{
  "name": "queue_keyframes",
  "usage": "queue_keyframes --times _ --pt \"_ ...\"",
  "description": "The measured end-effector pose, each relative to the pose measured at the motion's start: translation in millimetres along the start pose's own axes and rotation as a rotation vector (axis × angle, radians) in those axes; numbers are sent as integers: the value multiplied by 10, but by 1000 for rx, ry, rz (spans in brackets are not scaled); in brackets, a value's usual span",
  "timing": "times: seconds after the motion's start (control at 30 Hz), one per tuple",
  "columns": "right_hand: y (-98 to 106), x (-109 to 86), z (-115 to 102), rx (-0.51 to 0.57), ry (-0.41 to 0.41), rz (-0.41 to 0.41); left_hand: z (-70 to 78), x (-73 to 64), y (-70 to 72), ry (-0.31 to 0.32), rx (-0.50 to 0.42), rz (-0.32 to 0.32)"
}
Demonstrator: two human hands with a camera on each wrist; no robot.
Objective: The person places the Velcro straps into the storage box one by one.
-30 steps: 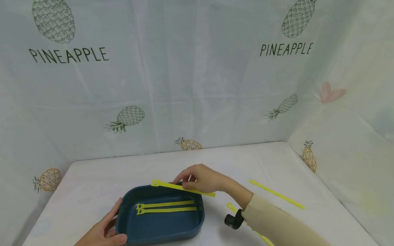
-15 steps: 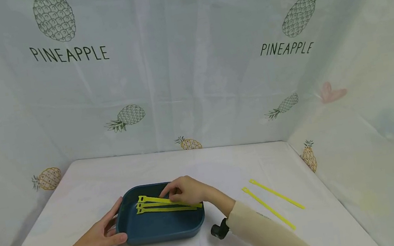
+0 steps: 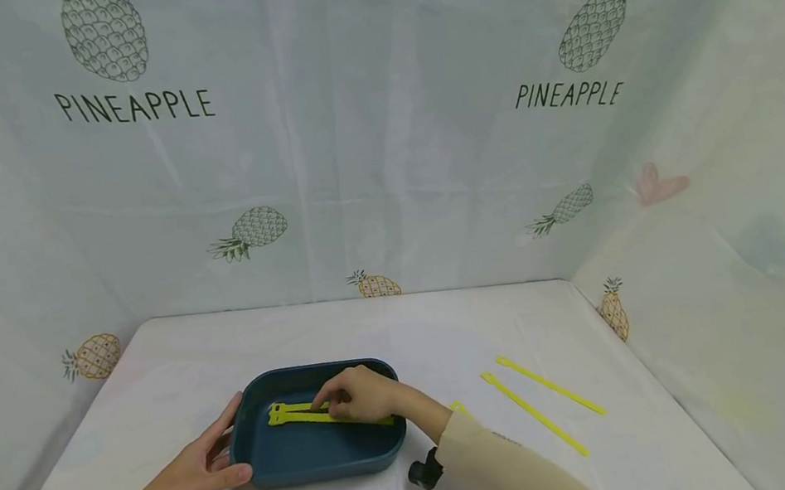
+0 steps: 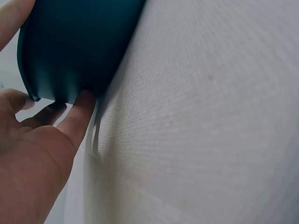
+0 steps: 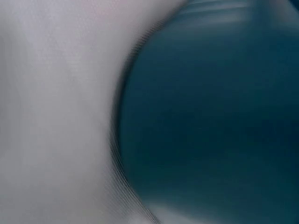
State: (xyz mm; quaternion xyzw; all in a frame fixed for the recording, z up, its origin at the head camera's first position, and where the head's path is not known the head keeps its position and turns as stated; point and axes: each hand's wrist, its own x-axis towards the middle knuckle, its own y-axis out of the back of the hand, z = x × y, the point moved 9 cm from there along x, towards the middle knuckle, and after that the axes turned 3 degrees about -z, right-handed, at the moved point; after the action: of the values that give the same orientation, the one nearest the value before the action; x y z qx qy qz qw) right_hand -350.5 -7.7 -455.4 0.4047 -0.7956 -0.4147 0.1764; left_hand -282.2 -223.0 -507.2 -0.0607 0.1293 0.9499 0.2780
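Observation:
A dark blue oblong tray (image 3: 310, 462) stands on the white table. My left hand (image 3: 199, 473) grips its left end, thumb at the near side and fingers round the far side. In the left wrist view, the fingers of my left hand (image 4: 37, 154) touch the tray's outer wall (image 4: 79, 46). My right hand (image 3: 364, 395) reaches inside the tray and pinches a yellow cable tie (image 3: 299, 416) with a slotted head. Other yellow ties lie beside it, partly hidden by the fingers. The right wrist view is blurred, showing mainly the tray (image 5: 210, 116).
Two yellow cable ties, a nearer one (image 3: 535, 414) and a farther one (image 3: 551, 386), lie slanted on the table (image 3: 434, 323) at the right. The tip of another tie (image 3: 460, 408) shows behind the right sleeve (image 3: 507, 472). A pineapple-print sheet (image 3: 374, 113) hangs behind.
My right hand has carried a yellow cable tie from above the tray's far right rim down and leftward onto the ties inside. My left hand stays on the tray.

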Motion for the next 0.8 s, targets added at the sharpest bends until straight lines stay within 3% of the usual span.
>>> queue_keyframes --times 0.8 --pt "-119 85 5 -62 -19 13 12 45 42 1 16 10"
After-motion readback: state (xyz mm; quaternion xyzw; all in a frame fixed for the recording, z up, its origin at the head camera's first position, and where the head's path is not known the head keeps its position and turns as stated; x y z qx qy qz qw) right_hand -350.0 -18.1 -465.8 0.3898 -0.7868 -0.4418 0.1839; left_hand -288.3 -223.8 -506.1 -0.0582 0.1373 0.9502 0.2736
